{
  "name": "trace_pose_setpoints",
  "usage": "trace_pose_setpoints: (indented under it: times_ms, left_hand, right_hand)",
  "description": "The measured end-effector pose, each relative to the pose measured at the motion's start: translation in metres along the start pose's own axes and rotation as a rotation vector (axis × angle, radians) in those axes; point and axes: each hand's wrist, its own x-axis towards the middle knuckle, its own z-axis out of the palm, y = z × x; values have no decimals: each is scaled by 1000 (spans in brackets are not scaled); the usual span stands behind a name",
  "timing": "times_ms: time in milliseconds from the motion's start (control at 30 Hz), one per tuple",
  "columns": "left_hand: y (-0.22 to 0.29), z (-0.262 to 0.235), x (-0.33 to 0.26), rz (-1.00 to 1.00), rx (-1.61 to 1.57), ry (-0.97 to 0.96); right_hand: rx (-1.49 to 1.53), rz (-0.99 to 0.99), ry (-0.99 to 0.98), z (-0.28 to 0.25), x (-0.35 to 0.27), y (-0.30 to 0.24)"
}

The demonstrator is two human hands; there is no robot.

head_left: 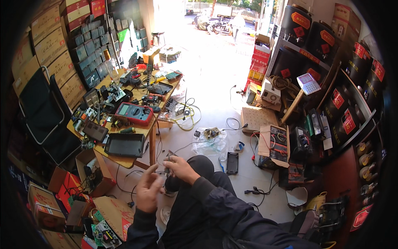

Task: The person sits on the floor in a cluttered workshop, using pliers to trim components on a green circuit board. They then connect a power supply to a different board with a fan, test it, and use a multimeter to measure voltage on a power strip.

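In front of my knees, my right hand (183, 170) is closed in a pinch around a thin dark cable (186, 146), which trails off toward the clear plastic bag (203, 147) on the floor. What lies between the fingertips is small and partly hidden. Just left of it, my left hand (148, 193) is raised with its fingers apart and slightly blurred; I see nothing in it. On the bag rests a small circuit board with parts (211, 133). A black plastic case half (232, 163) lies on the floor to the right.
At left, a wooden table (143, 129) carries a red multimeter (133, 113), a black tray (124, 144) and many loose electronic parts. Open cardboard boxes (99, 174) stand below it. On the right are an open battery box (273, 143), loose cables (259, 191) and shelves of black jars (296, 25).
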Motion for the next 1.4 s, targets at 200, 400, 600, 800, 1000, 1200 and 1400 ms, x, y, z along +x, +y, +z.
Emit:
trace_pose_setpoints:
  times_ms: [200,400,600,800,1000,1200,1400]
  left_hand:
    - [107,84,7,391,128,-617]
    - [126,89,18,358,50,-525]
    - [89,51,31,313,101,-388]
    - [97,-12,68,335,157,-180]
    - [122,-100,156,386,216,94]
    - [140,-168,312,384,400,186]
    - [134,-203,503,246,884,231]
  right_hand:
    - [313,-100,31,1,-14,-9]
    - [227,-98,44,-6,-1,-8]
    - [164,-94,14,-2,8,8]
    - [116,48,54,9,12,-5]
    - [149,151,50,28,24,-13]
    - [242,229,100,32,52,-19]
    - [627,159,345,41,83,-29]
